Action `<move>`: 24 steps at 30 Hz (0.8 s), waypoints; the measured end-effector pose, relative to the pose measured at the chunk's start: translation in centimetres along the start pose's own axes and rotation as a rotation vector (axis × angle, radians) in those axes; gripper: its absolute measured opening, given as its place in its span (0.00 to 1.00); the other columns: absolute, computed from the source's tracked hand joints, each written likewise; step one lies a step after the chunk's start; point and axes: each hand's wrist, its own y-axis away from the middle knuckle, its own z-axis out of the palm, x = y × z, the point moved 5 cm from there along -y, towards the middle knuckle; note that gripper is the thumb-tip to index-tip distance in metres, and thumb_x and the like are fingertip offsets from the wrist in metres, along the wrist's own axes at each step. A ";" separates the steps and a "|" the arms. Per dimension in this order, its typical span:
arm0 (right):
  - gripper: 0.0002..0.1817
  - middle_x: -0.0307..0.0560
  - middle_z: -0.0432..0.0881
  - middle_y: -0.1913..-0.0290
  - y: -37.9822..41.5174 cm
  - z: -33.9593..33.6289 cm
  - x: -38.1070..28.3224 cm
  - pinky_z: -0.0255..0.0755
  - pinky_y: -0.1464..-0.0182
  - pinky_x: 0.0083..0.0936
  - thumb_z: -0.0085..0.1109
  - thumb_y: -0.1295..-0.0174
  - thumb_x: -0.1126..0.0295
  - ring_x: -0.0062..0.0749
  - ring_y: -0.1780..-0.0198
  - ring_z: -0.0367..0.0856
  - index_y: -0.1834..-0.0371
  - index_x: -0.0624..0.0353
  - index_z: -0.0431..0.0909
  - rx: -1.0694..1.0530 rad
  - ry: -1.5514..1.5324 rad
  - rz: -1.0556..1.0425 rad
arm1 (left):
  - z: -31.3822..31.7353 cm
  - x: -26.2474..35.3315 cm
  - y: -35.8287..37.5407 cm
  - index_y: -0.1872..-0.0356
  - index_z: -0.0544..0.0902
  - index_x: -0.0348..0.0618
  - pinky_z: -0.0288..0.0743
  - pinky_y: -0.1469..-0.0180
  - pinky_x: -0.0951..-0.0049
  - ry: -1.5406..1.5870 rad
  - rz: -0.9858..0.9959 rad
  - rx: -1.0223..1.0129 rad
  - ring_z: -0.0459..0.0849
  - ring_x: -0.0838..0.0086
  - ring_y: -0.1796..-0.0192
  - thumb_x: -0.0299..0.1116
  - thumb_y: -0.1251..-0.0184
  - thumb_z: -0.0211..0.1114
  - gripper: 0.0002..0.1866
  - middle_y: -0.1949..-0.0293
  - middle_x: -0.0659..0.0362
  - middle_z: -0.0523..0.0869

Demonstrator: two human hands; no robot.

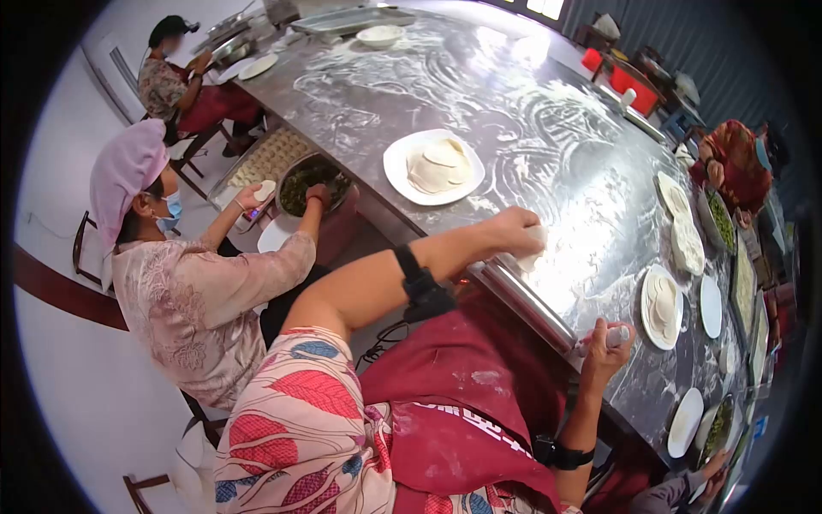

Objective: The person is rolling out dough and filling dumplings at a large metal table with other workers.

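Note:
My left hand [518,233] is closed over the floured steel table [479,94], its fingers round a pale lump that looks like dough. Near the table's front edge lies a metal rolling pin [524,304], below my left hand and apart from it. The fingers of my right hand [606,347] are wrapped round the pin's white handle at its right end. Just beyond my left hand is a square white plate [396,167] bearing flat round dough wrappers [441,165]. Loose flour lies about both hands.
A co-worker [201,274] on the left holds a wrapper by a bowl of green filling [295,184], beside a tray of dumplings [265,158]. Another person [167,86] sits farther back. More plates [646,321] and people [741,167] are at the right.

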 end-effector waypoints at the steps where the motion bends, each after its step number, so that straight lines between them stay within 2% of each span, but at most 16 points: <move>1: 0.11 0.39 0.73 0.74 0.0 0.3 -0.2 0.68 0.79 0.16 0.60 0.39 0.77 0.19 0.80 0.73 0.59 0.58 0.67 -0.010 -0.009 -0.003 | -1.9 0.4 0.6 0.60 0.81 0.33 0.74 0.62 0.74 -0.116 0.040 0.034 0.80 0.75 0.64 0.30 0.48 0.65 0.15 0.68 0.57 0.83; 7: 0.10 0.40 0.73 0.75 -0.3 0.5 -0.1 0.69 0.77 0.16 0.59 0.38 0.77 0.19 0.79 0.73 0.60 0.59 0.66 -0.015 0.003 -0.051 | -13.9 2.5 2.6 0.62 0.82 0.33 0.74 0.64 0.73 -0.753 0.143 0.198 0.80 0.76 0.67 0.30 0.50 0.62 0.14 0.69 0.57 0.84; 9: 0.09 0.40 0.73 0.76 -0.5 0.5 -0.1 0.69 0.77 0.16 0.58 0.37 0.77 0.19 0.79 0.73 0.61 0.59 0.66 -0.021 0.022 -0.059 | -17.3 3.1 3.0 0.62 0.83 0.34 0.74 0.64 0.73 -0.736 0.037 0.242 0.80 0.76 0.67 0.29 0.49 0.62 0.13 0.70 0.58 0.84; 12: 0.09 0.40 0.73 0.77 -0.7 0.6 -0.1 0.69 0.78 0.16 0.58 0.37 0.76 0.19 0.79 0.73 0.61 0.59 0.66 -0.029 0.048 -0.058 | -21.4 2.6 2.7 0.61 0.83 0.37 0.75 0.62 0.74 -0.490 -0.103 0.302 0.81 0.76 0.66 0.28 0.47 0.64 0.12 0.68 0.59 0.85; 14: 0.09 0.40 0.73 0.78 -0.7 0.7 -0.2 0.68 0.78 0.16 0.58 0.37 0.75 0.18 0.80 0.73 0.62 0.59 0.66 -0.027 0.051 -0.045 | -23.3 2.2 2.1 0.59 0.83 0.38 0.75 0.59 0.74 -0.421 -0.106 0.328 0.81 0.77 0.63 0.26 0.46 0.64 0.12 0.66 0.60 0.85; 15: 0.09 0.40 0.73 0.78 -0.7 0.7 -0.4 0.68 0.78 0.16 0.58 0.37 0.75 0.19 0.80 0.73 0.62 0.59 0.66 -0.026 0.054 -0.042 | -24.0 1.8 1.8 0.58 0.83 0.39 0.74 0.58 0.74 -0.385 -0.107 0.339 0.81 0.77 0.62 0.26 0.45 0.64 0.12 0.64 0.60 0.85; 16: 0.09 0.40 0.73 0.78 -0.6 0.8 -0.6 0.68 0.78 0.15 0.58 0.37 0.75 0.19 0.80 0.73 0.62 0.59 0.66 -0.025 0.057 -0.039 | -24.6 1.6 1.6 0.56 0.83 0.39 0.75 0.54 0.70 -0.421 -0.081 0.392 0.82 0.72 0.57 0.27 0.44 0.65 0.13 0.60 0.56 0.85; 19: 0.09 0.40 0.73 0.78 -0.7 0.9 -1.0 0.67 0.78 0.15 0.58 0.37 0.74 0.19 0.80 0.73 0.63 0.59 0.65 -0.028 0.078 -0.056 | -24.4 1.9 2.9 0.55 0.82 0.39 0.74 0.50 0.66 -1.030 0.096 0.705 0.82 0.62 0.53 0.28 0.42 0.64 0.13 0.56 0.51 0.84; 22: 0.09 0.40 0.73 0.79 -0.6 0.9 -1.0 0.67 0.78 0.15 0.58 0.37 0.74 0.19 0.80 0.73 0.64 0.59 0.65 -0.037 0.078 -0.078 | -21.9 0.6 5.1 0.52 0.81 0.41 0.73 0.47 0.65 -0.962 0.085 0.741 0.81 0.56 0.49 0.27 0.39 0.60 0.13 0.52 0.49 0.83; 24: 0.09 0.40 0.73 0.79 -0.6 1.0 -1.0 0.67 0.79 0.16 0.58 0.37 0.74 0.19 0.80 0.73 0.64 0.59 0.65 -0.038 0.076 -0.080 | -19.1 -0.4 7.0 0.47 0.78 0.40 0.72 0.42 0.67 -0.883 0.151 0.702 0.78 0.55 0.44 0.22 0.38 0.53 0.18 0.47 0.48 0.80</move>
